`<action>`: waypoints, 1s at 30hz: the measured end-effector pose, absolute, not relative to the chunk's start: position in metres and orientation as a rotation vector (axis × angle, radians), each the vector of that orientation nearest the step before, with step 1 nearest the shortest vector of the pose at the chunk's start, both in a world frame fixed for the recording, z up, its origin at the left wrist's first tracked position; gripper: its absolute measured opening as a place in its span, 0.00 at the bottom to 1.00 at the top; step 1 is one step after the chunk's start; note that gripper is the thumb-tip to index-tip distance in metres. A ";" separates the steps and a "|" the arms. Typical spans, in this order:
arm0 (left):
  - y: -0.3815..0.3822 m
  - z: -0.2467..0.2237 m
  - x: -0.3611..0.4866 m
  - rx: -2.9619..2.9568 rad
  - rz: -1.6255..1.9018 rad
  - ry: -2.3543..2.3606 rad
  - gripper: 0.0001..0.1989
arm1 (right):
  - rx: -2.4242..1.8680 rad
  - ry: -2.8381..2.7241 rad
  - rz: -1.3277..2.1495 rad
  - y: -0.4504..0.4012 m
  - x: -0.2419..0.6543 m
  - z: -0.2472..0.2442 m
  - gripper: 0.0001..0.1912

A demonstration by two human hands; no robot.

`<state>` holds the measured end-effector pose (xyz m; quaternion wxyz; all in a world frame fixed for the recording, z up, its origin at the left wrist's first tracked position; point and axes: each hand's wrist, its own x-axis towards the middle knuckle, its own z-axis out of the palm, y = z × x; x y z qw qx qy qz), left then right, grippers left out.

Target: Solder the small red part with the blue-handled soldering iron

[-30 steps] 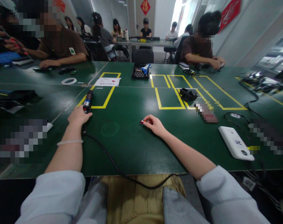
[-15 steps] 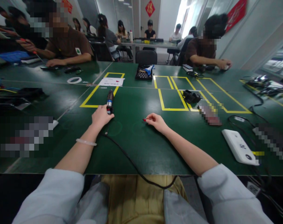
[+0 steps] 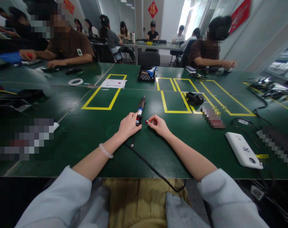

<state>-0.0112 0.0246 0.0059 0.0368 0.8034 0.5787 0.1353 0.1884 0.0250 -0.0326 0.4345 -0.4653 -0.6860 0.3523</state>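
My left hand (image 3: 129,125) is closed around the lower end of what looks like a corded electric screwdriver (image 3: 140,109), a slim dark tool with a silver and blue middle and a thin tip pointing away from me. Its black cable (image 3: 153,166) trails from under the hand over the table's front edge, and a short wire with a small ring end (image 3: 132,145) hangs beside it. Just to the right, my right hand (image 3: 160,126) pinches a small red-tipped piece (image 3: 147,121), too small to name. A narrow gap separates this piece from the tool.
Yellow tape outlines mark the green table (image 3: 86,133). A black parts tray (image 3: 146,76) stands at the back, a black fixture (image 3: 194,98) right of centre, and a white power bank (image 3: 244,150) at right. A paper sheet (image 3: 114,83) and white ring (image 3: 75,82) lie left. Co-workers sit opposite.
My left hand has brought the tool rightward across the table, close to my right hand, and its cable has shifted along. The right hand has stayed nearly in place.
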 end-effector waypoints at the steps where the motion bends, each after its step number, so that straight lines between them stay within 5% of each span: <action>1: 0.022 0.005 -0.008 2.478 0.427 1.751 0.31 | -1.161 -1.719 0.859 0.025 0.188 -0.033 0.10; 16: 0.004 0.008 0.011 2.624 0.329 1.739 0.29 | -1.057 -1.928 0.624 0.024 0.188 -0.036 0.02; 30: 0.010 0.007 0.018 2.579 0.323 1.860 0.30 | -1.041 -1.844 0.767 0.019 0.191 -0.030 0.08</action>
